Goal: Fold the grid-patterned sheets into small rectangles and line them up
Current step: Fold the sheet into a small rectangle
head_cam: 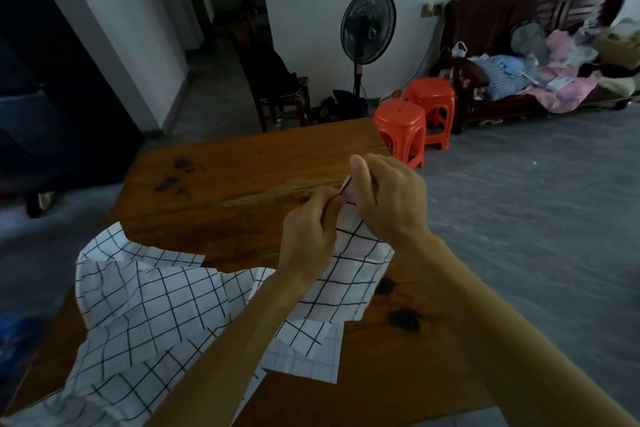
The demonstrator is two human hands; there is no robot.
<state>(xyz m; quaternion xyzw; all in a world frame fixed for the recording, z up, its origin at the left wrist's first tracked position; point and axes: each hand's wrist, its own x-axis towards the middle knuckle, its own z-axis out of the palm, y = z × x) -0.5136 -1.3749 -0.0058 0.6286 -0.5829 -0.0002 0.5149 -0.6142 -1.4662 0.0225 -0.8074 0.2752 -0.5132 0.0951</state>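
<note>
Pinching the far corner of one grid-patterned sheet (349,263) between both hands, a person works above a wooden worktop (242,184), the left hand (308,236) curled with its fingertips closed on the sheet's edge and the right hand (384,198) wrapped over the same raised corner, thumb up. That sheet lifts off the worktop toward the hands while its near part lies flat under the forearms. It looks like an early step: the corner is being gathered or matched for a first fold, and no finished small rectangle is visible anywhere, so the lining-up has not begun. The next move seems to call for bringing the held edge over onto the sheet's near edge, squaring the grid lines, then pressing a crease against the wood. More grid-patterned sheets (145,308) lie loose and rumpled at the near left of the worktop, overlapping one another and partly hanging past its edge; a finer-gridded piece (311,354) shows beneath the lifted sheet. The worktop bears dark stains and knots. Beyond it, in a dim room with a grey floor, stand two orange plastic stools (415,114), a black pedestal fan (367,28) against the wall, a dark wooden chair (273,80), and a wooden bench (540,45) heaped with clothes and bags.
</note>
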